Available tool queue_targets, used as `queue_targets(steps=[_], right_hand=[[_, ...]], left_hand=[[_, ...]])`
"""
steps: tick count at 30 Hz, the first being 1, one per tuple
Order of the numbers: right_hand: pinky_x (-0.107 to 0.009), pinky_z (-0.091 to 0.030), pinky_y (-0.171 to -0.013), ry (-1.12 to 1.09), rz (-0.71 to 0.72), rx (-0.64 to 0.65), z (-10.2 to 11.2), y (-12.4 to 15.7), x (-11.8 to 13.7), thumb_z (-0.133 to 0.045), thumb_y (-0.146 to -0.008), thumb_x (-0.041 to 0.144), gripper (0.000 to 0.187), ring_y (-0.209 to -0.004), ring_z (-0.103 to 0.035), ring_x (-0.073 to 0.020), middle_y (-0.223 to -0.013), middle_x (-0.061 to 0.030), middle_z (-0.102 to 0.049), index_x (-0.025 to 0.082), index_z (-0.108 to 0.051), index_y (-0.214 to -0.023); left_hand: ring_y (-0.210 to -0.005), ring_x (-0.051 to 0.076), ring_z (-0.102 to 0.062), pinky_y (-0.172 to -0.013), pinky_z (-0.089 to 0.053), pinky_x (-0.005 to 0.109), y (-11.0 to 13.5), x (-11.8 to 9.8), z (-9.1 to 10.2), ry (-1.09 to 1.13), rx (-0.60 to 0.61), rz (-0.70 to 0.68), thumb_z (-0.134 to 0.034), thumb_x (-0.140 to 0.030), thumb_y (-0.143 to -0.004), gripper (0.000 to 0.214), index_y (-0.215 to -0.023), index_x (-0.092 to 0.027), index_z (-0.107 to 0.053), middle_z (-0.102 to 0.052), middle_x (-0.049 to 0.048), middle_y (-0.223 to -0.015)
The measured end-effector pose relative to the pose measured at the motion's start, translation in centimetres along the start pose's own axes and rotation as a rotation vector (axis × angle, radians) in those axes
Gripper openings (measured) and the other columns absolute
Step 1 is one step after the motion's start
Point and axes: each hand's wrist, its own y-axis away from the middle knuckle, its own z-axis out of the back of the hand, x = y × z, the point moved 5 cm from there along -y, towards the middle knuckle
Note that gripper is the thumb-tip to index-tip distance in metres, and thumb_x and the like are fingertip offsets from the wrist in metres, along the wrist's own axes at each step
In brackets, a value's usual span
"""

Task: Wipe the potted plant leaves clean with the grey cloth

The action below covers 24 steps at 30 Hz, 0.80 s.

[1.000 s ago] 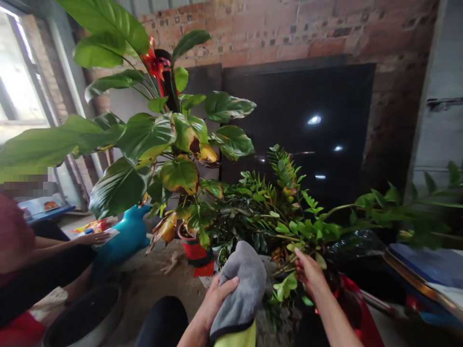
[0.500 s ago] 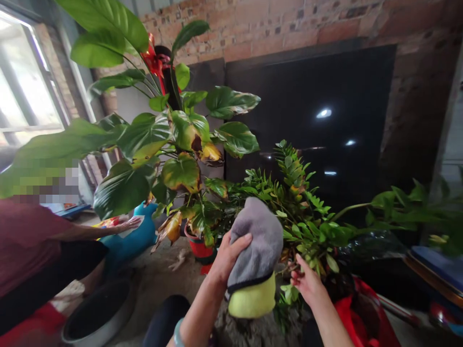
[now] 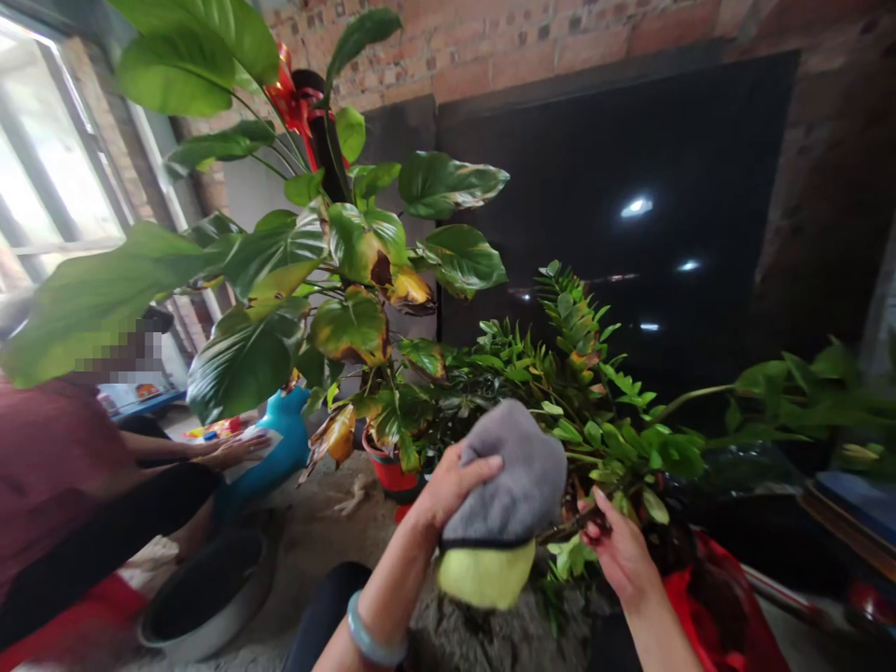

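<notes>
Before leaves (image 3: 680, 453), left hand (image 3: 452, 487) outstretched, gripping cloth (image 3: 518, 476)

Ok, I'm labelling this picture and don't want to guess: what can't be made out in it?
All in the head view:
- Left hand: most of its fingers, hidden by the grey-and-yellow cloth.
- Right hand: whether it grips the leafy plant; its curled fingers hide the contact.
- Other person: cut off by the left edge, partly covered by a large leaf.
- Blue object: blurred and cut off by the right edge.

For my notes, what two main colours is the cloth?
The plush cloth is grey and lime; head view.
</notes>
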Motion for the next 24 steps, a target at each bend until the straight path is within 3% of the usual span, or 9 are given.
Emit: queue_targets(steps=[3, 6, 9, 11, 14, 17, 19, 22, 24], right_hand=[[-0.021, -0.037, -0.038, -0.016, 0.006, 0.005, -0.3, -0.1, -0.1, -0.086, -0.038, 0.038, 0.049, -0.038, -0.04, -0.0068, -0.055, 0.0013, -0.065, 0.02, -0.056, -0.072], [-0.022, -0.038, -0.037, -0.044, 0.021, 0.003, -0.6, -0.3, -0.5, -0.087, -0.036, 0.038, 0.05, -0.038, -0.04, -0.0072, -0.055, 0.0018, -0.065, 0.02, -0.056, -0.071], [-0.022, -0.037, -0.036, -0.053, 0.026, -0.015, -0.2, -0.5, -0.8, -0.086, -0.037, 0.038, 0.049, -0.036, -0.04, -0.0074, -0.055, 0.0009, -0.066, 0.02, -0.059, -0.073], [-0.023, -0.038, -0.036, -0.049, 0.022, -0.034, 0.4, -0.6, -0.8, -0.086, -0.038, 0.036, 0.048, -0.036, -0.041, -0.0082, -0.056, 0.0009, -0.066, 0.02, -0.061, -0.075], [-0.024, -0.04, -0.038, -0.047, 0.021, -0.035, 1.1, -0.7, -0.6, -0.086, -0.039, 0.036, 0.047, -0.038, -0.043, -0.0088, -0.057, 0.0019, -0.066, 0.02, -0.063, -0.077], [-0.023, -0.041, -0.039, -0.045, 0.027, -0.01, 1.1, -0.8, -0.5, -0.086, -0.039, 0.036, 0.048, -0.038, -0.041, -0.0076, -0.056, 0.0022, -0.065, 0.02, -0.062, -0.078], [-0.023, -0.04, -0.039, -0.043, 0.038, 0.001, 0.9, -0.9, -0.6, -0.086, -0.041, 0.037, 0.047, -0.038, -0.041, -0.0078, -0.056, 0.0023, -0.064, 0.021, -0.061, -0.077], [-0.023, -0.039, -0.038, -0.039, 0.068, 0.002, 0.6, -1.0, -1.1, -0.085, -0.043, 0.039, 0.044, -0.038, -0.042, -0.0082, -0.058, 0.0019, -0.064, 0.021, -0.059, -0.073], [-0.023, -0.039, -0.037, -0.026, 0.095, 0.005, 0.7, -1.0, -1.2, -0.085, -0.045, 0.04, 0.043, -0.037, -0.04, -0.0076, -0.058, 0.0015, -0.065, 0.02, -0.059, -0.073]], left_hand=[[-0.08, 0.024, -0.064, -0.077, -0.051, 0.035, -3.2, -1.9, 0.1, 0.007, -0.156, -0.055, -0.081, -0.036, -0.051, 0.044, -0.087, -0.013, -0.071, -0.071, 0.0052, -0.08], [-0.079, 0.024, -0.063, -0.08, -0.05, 0.036, -4.4, 1.5, 0.2, -0.104, -0.242, 0.063, -0.081, -0.028, -0.048, 0.031, -0.074, -0.014, -0.069, -0.069, 0.0031, -0.07], [-0.076, 0.024, -0.063, -0.079, -0.049, 0.037, -2.1, 6.3, 0.4, -0.17, -0.066, 0.234, -0.081, -0.031, -0.046, 0.03, -0.069, -0.015, -0.071, -0.069, 0.0026, -0.067], [-0.071, 0.022, -0.063, -0.077, -0.05, 0.037, 0.0, 7.2, 0.7, -0.125, 0.061, 0.269, -0.081, -0.038, -0.048, 0.037, -0.075, -0.014, -0.073, -0.07, 0.0038, -0.071], [-0.069, 0.02, -0.063, -0.074, -0.051, 0.034, 0.9, 3.7, 1.4, -0.044, 0.059, 0.163, -0.081, -0.044, -0.051, 0.045, -0.083, -0.014, -0.073, -0.071, 0.0046, -0.074], [-0.075, 0.021, -0.065, -0.076, -0.051, 0.034, -1.6, -0.8, 1.4, 0.001, -0.061, 0.008, -0.079, -0.044, -0.056, 0.049, -0.092, -0.013, -0.072, -0.071, 0.0052, -0.078], [-0.078, 0.022, -0.065, -0.078, -0.051, 0.034, -3.5, -1.2, 0.9, -0.024, -0.135, -0.025, -0.079, -0.037, -0.057, 0.043, -0.091, -0.012, -0.072, -0.071, 0.0044, -0.076], [-0.077, 0.023, -0.064, -0.078, -0.05, 0.035, -4.0, 2.9, 0.9, -0.166, -0.214, 0.108, -0.076, -0.023, -0.055, 0.022, -0.074, -0.013, -0.071, -0.069, 0.0017, -0.065], [-0.073, 0.023, -0.064, -0.076, -0.05, 0.036, -2.5, 6.3, 1.2, -0.28, -0.131, 0.249, -0.073, -0.022, -0.055, 0.013, -0.066, -0.015, -0.07, -0.068, 0.0017, -0.062]])
